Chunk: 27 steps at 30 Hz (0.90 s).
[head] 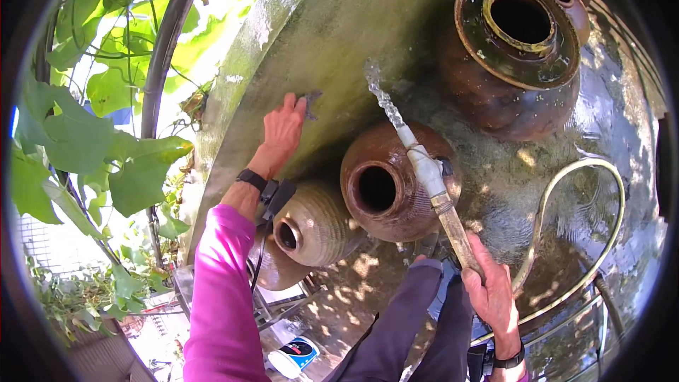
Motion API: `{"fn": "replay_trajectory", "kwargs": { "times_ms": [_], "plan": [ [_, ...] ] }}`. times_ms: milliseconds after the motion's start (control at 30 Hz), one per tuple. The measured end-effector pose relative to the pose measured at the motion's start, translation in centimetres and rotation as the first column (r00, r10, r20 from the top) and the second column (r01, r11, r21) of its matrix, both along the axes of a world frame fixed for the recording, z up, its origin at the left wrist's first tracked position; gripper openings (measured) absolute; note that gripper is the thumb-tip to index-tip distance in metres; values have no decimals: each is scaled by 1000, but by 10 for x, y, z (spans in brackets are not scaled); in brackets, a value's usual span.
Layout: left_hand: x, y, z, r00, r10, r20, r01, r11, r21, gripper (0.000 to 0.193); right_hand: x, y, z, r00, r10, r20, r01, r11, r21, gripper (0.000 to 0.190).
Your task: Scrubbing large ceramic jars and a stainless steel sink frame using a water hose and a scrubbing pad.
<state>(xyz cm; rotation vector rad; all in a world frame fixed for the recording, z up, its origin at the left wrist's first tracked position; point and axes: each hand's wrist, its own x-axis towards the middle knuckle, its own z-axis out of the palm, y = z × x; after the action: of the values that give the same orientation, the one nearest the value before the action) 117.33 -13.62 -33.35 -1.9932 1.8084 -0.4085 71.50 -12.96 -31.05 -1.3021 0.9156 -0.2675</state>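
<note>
My right hand (490, 284) is closed around a hose (455, 228) with a white plastic valve (427, 172) near its end. Water (384, 98) streams from its nozzle towards a wet, greenish wall (339, 58). Against that wall, my left hand (284, 130) reaches out, its fingertips at a small greyish thing (312, 104) that I cannot identify; whether they grip it is unclear. Below the valve sits a brown ceramic jar (366, 223) with a dark round mouth. A ribbed, paler jar (323, 223) stands beside it, near my left wrist.
A large brown jar (477, 101) with a water-filled rim stands at the upper right, more jars (575, 10) behind it. The hose loops (618, 196) over wet ground at right. Leafy vines (79, 132) and a dark pole (159, 63) are at left; a white bucket (289, 358) is below.
</note>
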Motion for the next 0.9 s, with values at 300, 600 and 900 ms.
{"fn": "replay_trajectory", "kwargs": {
  "times_ms": [300,600,900],
  "plan": [
    [25,-17,-82,945,-289,155,282,957,68,23,45,58,-39,994,-94,-61,95,995,24,54],
    [25,8,-64,941,-328,-84,328,945,-19,26,72,95,-35,961,-254,-105,268,950,158,53],
    [30,-42,-109,882,-425,206,429,903,27,5,90,101,-29,946,-320,-50,324,934,152,67]
  ]
}}
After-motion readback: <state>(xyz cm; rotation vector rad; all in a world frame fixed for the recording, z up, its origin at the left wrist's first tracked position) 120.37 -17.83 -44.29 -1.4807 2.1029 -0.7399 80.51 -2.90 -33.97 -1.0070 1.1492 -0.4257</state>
